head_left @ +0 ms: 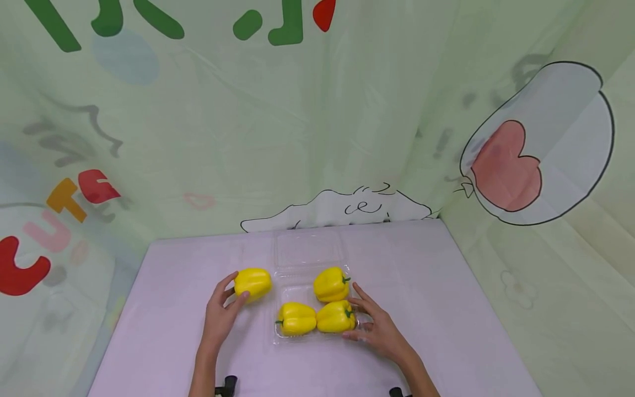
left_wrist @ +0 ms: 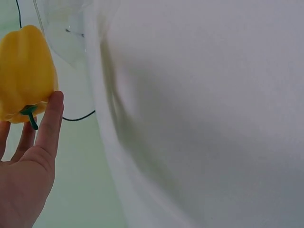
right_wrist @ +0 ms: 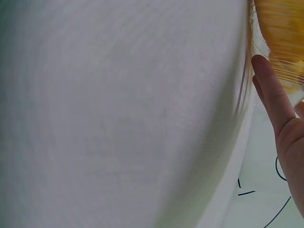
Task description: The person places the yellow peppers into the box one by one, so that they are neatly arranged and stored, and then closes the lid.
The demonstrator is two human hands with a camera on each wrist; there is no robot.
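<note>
A clear plastic clamshell tray (head_left: pixel 284 337) lies open at the middle of the table, its lid (head_left: pixel 307 249) folded back. Three yellow bell peppers sit in it: one at the back right (head_left: pixel 331 284), two side by side in front (head_left: pixel 296 318) (head_left: pixel 336 316). A fourth yellow pepper (head_left: pixel 254 282) (left_wrist: pixel 26 71) lies just left of the tray, and my left hand (head_left: pixel 233 292) grips it between thumb and fingers (left_wrist: pixel 51 121). My right hand (head_left: pixel 364 317) rests with straight fingers (right_wrist: pixel 271 90) against the tray's right side, beside a pepper (right_wrist: pixel 284 33) seen through the plastic.
The table (head_left: pixel 446 309) is covered with a pale lilac cloth. Green printed sheeting (head_left: pixel 347 121) hangs close behind and on both sides. Small black wrist mounts (head_left: pixel 225 383) show at the near edge.
</note>
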